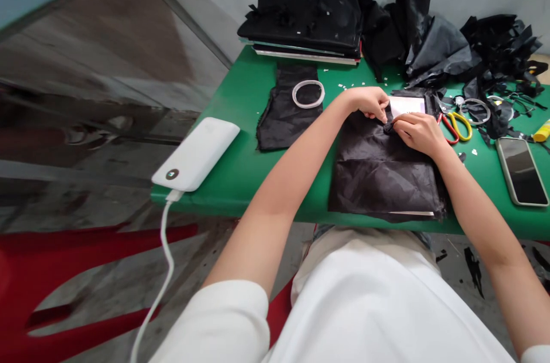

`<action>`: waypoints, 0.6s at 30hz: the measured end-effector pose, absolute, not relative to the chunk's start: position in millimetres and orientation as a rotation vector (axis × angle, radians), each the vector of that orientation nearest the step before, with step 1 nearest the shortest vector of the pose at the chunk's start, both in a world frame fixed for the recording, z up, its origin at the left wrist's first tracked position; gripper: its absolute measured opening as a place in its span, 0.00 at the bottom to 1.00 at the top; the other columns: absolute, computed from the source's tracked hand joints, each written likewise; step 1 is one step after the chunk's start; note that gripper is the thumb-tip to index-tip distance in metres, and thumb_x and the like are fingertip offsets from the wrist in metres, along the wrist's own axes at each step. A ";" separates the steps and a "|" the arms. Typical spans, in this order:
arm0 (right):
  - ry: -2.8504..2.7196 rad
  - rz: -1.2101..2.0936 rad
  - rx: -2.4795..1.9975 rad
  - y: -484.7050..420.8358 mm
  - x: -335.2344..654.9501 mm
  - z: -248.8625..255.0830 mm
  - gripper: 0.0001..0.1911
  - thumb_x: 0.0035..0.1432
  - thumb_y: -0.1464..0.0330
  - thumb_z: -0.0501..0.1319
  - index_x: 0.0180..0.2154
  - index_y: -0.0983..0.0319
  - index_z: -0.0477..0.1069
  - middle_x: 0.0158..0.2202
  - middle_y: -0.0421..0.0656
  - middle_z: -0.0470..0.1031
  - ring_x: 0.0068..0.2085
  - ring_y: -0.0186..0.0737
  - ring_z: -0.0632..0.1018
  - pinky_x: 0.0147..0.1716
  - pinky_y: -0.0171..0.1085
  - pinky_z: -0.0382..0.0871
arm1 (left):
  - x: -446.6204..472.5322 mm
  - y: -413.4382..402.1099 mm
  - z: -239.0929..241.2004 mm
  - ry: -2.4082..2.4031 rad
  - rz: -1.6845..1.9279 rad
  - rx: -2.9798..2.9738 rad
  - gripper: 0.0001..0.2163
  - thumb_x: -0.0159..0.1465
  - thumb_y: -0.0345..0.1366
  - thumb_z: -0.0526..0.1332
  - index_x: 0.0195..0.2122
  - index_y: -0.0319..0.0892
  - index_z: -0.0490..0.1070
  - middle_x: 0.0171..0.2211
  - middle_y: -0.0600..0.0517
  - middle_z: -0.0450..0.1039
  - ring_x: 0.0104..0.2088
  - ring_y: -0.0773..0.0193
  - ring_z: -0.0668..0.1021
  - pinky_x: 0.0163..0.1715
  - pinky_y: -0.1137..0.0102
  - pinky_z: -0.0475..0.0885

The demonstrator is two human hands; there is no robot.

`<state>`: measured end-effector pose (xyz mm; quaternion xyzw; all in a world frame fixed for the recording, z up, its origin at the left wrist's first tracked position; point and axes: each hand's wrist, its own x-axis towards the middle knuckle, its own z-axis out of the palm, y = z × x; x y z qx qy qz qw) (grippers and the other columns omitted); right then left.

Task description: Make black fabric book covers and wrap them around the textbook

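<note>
A piece of thin black fabric (378, 180) lies on the green table (232, 168) in front of me, over a pale sheet or board whose edge shows at the bottom. Near the fabric's upper part, my left hand (370, 103) is closed, its fingers pinching a gathered bit of the cloth. Close beside it, my right hand (417, 131) also pinches the bunched fabric with thumb and forefinger. Just above the hands, a white and pinkish printed surface (406, 105) is uncovered. Scissors with red and yellow handles (459, 127) lie right of my right hand.
A white power bank (195, 154) with a cable sits at the left edge. A white ring (308, 94) rests on black cloth (279, 122). Behind are a stack of black-covered boards (305, 19) and crumpled black fabric (442, 48). A phone (522, 171) lies right.
</note>
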<state>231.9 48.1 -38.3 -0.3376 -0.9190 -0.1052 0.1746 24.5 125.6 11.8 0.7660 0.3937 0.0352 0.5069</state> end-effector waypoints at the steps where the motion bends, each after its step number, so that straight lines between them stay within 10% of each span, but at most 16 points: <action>1: -2.599 -0.303 -0.954 47.9 231.8 -38.3 0.15 0.70 0.70 0.51 0.37 0.59 0.76 0.43 0.42 0.82 0.37 0.40 0.78 0.37 0.39 0.65 | 26.7 123.7 14.2 0.961 0.081 1.863 0.24 0.47 0.34 0.74 0.19 0.43 0.53 0.15 0.59 0.60 0.19 0.72 0.66 0.25 0.73 0.57; 18: -2.579 -0.185 -0.870 48.5 232.3 -36.1 0.16 0.70 0.70 0.52 0.36 0.58 0.77 0.44 0.41 0.84 0.42 0.42 0.81 0.42 0.41 0.70 | 66.0 111.5 52.0 1.425 -0.426 2.143 0.03 0.50 0.29 0.71 0.22 0.38 0.79 0.18 0.51 0.68 0.34 0.59 0.74 0.37 0.68 0.65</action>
